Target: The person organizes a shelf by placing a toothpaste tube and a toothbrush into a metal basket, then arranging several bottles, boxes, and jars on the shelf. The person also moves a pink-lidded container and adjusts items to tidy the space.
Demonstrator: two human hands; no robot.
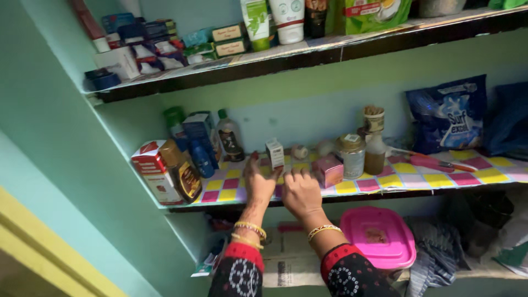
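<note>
hands are raised side by side to the front edge of the middle shelf (440, 190), which is covered with a pink, yellow and white checked liner. left hand (258, 181) is held with fingers spread and released, palm down on the liner, nothing gripped; its fingertips lie just near of a small white carton (274, 153) that stands upright a little farther back. right hand (301, 191) is likewise loosened, fingers bent slightly over the shelf edge, nothing grasped; a small pink box (329, 170) is seen just to its right. gold bangles are worn on both wrists above red-edged dark sleeves.

farther right on the shelf a capped jar (352, 156) and a brown-filled bottle (375, 148) stand close together, then a pink-handled tool (434, 163) lies flat, and a blue detergent pouch (448, 114) leans against the back wall. at the left end a red-and-white carton (155, 171), a dark amber bottle (184, 171) and a small blue bottle (201, 159) are crowded together. below, a pink lidded container (379, 237) rests on the lower shelf. tubes and small boxes are lined along the upper shelf (308, 55).
</note>
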